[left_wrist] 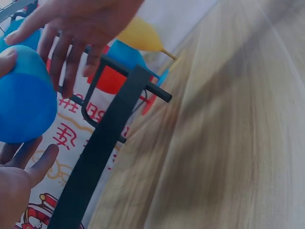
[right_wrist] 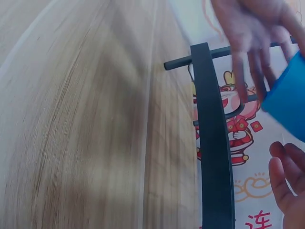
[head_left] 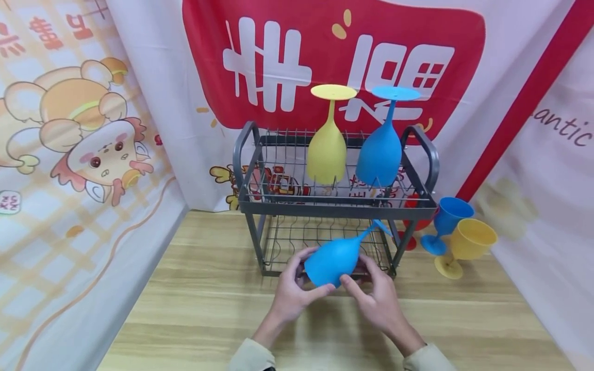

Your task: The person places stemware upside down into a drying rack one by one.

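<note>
Blue goblet (head_left: 331, 260) first: it's held up over the tabletop (head_left: 209, 319), just in front of the rack (head_left: 325, 208), tipped on its side with the rim toward lower left and the foot toward upper right. Both hands are on it, with the left hand (head_left: 294, 288) curled round the rim end and the right hand (head_left: 378, 299) cupping the other side, thumb on the bowl. The wrist views show some fingers spread and standing off the cup, so don't read it as a full-fist grip.

Only the head cam gets the whole goblet, and even there the foot is nearly edge-on. Both wrist cams chop it at the frame edge. Head view also has a yellow goblet (head_left: 327, 154) and a second blue one (head_left: 380, 152) upside down on the top tier.

Near the tabletop's back right corner are three more: red (head_left: 421, 222), blue (head_left: 454, 216), yellow (head_left: 473, 239). Red's partly behind the rack; the left wrist cam shows more of its bowl. Right wrist doesn't catch that trio. Fingertips behind the cup are hard to make out.
</note>
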### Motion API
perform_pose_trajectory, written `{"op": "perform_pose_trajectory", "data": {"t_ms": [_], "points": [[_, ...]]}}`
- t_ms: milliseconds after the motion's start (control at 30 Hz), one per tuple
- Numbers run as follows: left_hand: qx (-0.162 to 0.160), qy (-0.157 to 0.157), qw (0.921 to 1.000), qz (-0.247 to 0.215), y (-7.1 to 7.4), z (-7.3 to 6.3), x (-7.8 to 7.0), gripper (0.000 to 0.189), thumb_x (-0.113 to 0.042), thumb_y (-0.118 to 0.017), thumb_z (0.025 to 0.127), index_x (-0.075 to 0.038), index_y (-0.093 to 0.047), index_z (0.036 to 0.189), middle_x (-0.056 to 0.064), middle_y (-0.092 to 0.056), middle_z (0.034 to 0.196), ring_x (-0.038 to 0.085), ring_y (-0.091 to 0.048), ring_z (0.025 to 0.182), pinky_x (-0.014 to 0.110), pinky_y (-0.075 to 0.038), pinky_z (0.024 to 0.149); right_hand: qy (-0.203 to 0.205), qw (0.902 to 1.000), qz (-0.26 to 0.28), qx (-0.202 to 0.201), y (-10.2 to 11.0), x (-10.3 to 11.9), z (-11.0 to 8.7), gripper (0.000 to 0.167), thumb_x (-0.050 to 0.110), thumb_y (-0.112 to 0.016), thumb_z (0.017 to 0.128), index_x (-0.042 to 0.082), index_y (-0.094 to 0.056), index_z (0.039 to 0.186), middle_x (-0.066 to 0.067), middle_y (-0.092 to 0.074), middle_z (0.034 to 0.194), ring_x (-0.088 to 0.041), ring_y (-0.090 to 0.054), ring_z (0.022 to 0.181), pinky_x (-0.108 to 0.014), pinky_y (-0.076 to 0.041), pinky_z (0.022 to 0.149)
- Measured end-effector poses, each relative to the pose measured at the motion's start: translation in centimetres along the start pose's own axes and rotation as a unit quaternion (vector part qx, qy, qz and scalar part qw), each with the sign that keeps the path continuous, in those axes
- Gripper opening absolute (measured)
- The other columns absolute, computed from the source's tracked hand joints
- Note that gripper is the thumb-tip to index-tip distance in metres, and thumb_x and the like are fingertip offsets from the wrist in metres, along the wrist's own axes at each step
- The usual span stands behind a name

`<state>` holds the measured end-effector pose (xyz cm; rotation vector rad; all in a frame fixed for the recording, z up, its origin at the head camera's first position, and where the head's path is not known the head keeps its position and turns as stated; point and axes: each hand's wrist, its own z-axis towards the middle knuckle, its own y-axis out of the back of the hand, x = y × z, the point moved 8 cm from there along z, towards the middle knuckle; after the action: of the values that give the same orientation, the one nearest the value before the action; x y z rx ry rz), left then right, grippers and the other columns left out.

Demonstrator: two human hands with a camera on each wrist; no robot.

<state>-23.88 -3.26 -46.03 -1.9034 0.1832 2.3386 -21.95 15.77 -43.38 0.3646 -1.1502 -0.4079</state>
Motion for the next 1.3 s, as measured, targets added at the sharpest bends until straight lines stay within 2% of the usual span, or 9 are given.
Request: {"op": "perform_pose_trajectory", "data": {"t_ms": [233,467,700,800,867,967,1133,1200,1300], "points": [[0.015,0.001,0.9976,0.068,-0.7,0.0,0.8,0.09,-0.027,-0.096,0.077,-0.033,-0.05,0.154,0.002,-0.06,0.147,0.023,-0.059,0.135,0.047,-0.05,0.115,-0.012,0.9996,0.025,0.01,-0.5,0.4,0.2,0.075,0.03,-0.085,0.091,0.014,-0.048,0.154,-0.012,-0.07,0.135,-0.024,-0.07,0.116,-0.041,-0.064,0.091],[0.022,-0.007,0.9965,0.08,-0.6,-0.1,0.8,0.09,-0.029,-0.096,0.077,-0.031,-0.049,0.154,0.0,-0.057,0.151,0.026,-0.057,0.137,0.054,-0.047,0.117,-0.032,0.9984,0.028,0.037,-0.8,0.7,0.8,0.082,0.034,-0.09,0.086,0.021,-0.048,0.155,-0.012,-0.067,0.141,-0.027,-0.07,0.121,-0.04,-0.063,0.094],[0.047,0.004,0.9944,0.095,0.1,-0.4,0.9,0.091,-0.03,-0.095,0.078,-0.036,-0.047,0.155,-0.004,-0.055,0.154,0.023,-0.056,0.14,0.047,-0.049,0.116,-0.035,0.9964,0.052,0.057,-1.3,0.8,0.9,0.082,0.036,-0.091,0.084,0.023,-0.049,0.154,-0.008,-0.064,0.147,-0.026,-0.069,0.126,-0.037,-0.061,0.099],[0.044,-0.027,0.9948,0.088,0.9,-0.4,-0.1,0.084,-0.024,-0.09,0.083,-0.029,-0.048,0.155,0.001,-0.056,0.155,0.027,-0.055,0.141,0.045,-0.05,0.115,-0.021,0.9972,0.053,0.048,-1.1,0.7,0.8,0.086,0.033,-0.093,0.082,0.024,-0.048,0.155,-0.009,-0.062,0.151,-0.029,-0.069,0.127,-0.042,-0.062,0.1],[0.008,-0.07,0.9947,0.075,2.1,-0.4,-1.5,0.073,-0.014,-0.084,0.087,-0.02,-0.052,0.152,0.007,-0.059,0.153,0.03,-0.056,0.139,0.04,-0.05,0.112,-0.013,0.9976,0.05,0.044,-0.8,0.6,0.6,0.089,0.031,-0.094,0.081,0.022,-0.047,0.156,-0.012,-0.06,0.153,-0.034,-0.069,0.128,-0.05,-0.061,0.101],[-0.094,-0.144,0.9846,0.029,4.8,-0.3,-4.6,0.053,0.001,-0.072,0.092,-0.002,-0.057,0.142,0.014,-0.063,0.141,0.031,-0.059,0.132,0.032,-0.052,0.107,-0.014,0.9982,0.039,0.043,-0.5,0.3,0.5,0.094,0.032,-0.095,0.079,0.021,-0.045,0.158,-0.015,-0.058,0.156,-0.039,-0.066,0.132,-0.06,-0.058,0.104],[-0.271,-0.221,0.9361,-0.043,9.8,0.4,-10.8,0.035,0.003,-0.063,0.094,0.002,-0.057,0.129,0.004,-0.062,0.125,0.022,-0.058,0.119,0.025,-0.05,0.1,-0.025,0.9985,0.029,0.04,0.4,-0.3,0.4,0.098,0.032,-0.096,0.078,0.023,-0.043,0.16,-0.013,-0.055,0.159,-0.041,-0.06,0.139,-0.065,-0.054,0.107],[-0.306,-0.239,0.9205,-0.043,11.2,1.0,-13.1,0.037,-0.001,-0.064,0.095,-0.001,-0.055,0.13,0.002,-0.06,0.127,0.022,-0.055,0.121,0.027,-0.048,0.103,-0.028,0.9984,0.028,0.039,0.8,-0.6,0.3,0.097,0.031,-0.095,0.079,0.023,-0.043,0.16,-0.013,-0.053,0.161,-0.041,-0.059,0.14,-0.064,-0.054,0.107],[-0.322,-0.235,0.917,-0.015,12.5,2.1,-15.5,0.048,-0.012,-0.068,0.095,-0.007,-0.052,0.14,0.001,-0.056,0.139,0.019,-0.051,0.132,0.032,-0.043,0.11,-0.045,0.9979,0.02,0.042,1.8,-1.2,-0.1,0.095,0.033,-0.094,0.081,0.022,-0.042,0.16,-0.014,-0.051,0.162,-0.044,-0.057,0.141,-0.065,-0.054,0.107]]}}
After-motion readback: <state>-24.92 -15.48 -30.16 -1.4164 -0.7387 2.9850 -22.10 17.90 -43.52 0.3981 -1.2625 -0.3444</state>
